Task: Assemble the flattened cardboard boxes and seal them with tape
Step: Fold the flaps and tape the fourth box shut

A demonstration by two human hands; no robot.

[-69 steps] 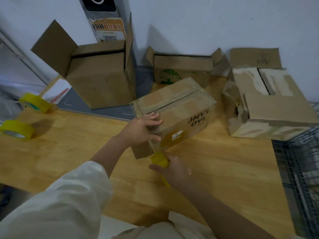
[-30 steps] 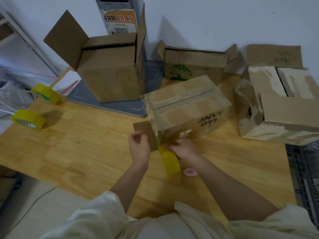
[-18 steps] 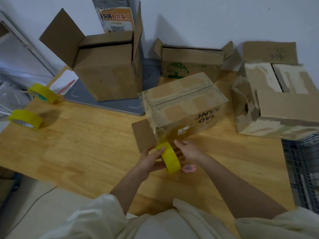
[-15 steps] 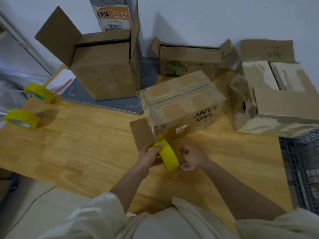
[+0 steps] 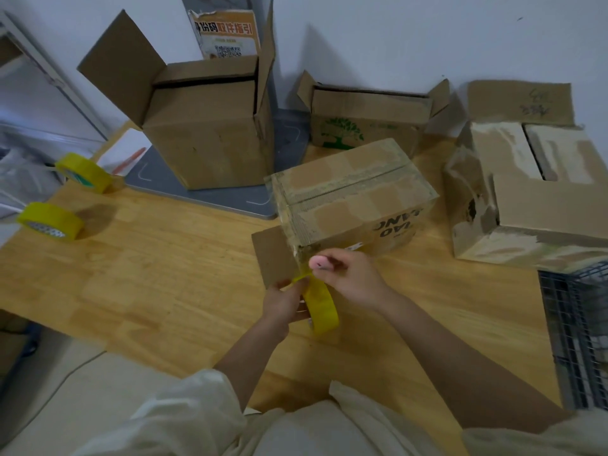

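Observation:
A closed cardboard box (image 5: 355, 195) with worn tape marks sits mid-table, one side flap (image 5: 273, 258) lying open toward me. Just in front of it my left hand (image 5: 283, 302) grips a yellow tape roll (image 5: 320, 304) held on edge, a strip of tape running from the roll up toward the box's near corner. My right hand (image 5: 348, 274) holds a small pink cutter (image 5: 319, 262) right at that strip, close to the box corner.
A tall open box (image 5: 210, 133) stands on a grey scale (image 5: 210, 195) at the back. A green-printed box (image 5: 365, 123) and a torn box (image 5: 526, 199) sit behind and right. Two spare yellow tape rolls (image 5: 49, 222) (image 5: 84, 172) lie far left. A wire basket (image 5: 579, 334) borders the table's right edge.
My right hand picked the pink cutter up off the table and raised it to the tape strip. My left hand took over the roll and keeps it on edge.

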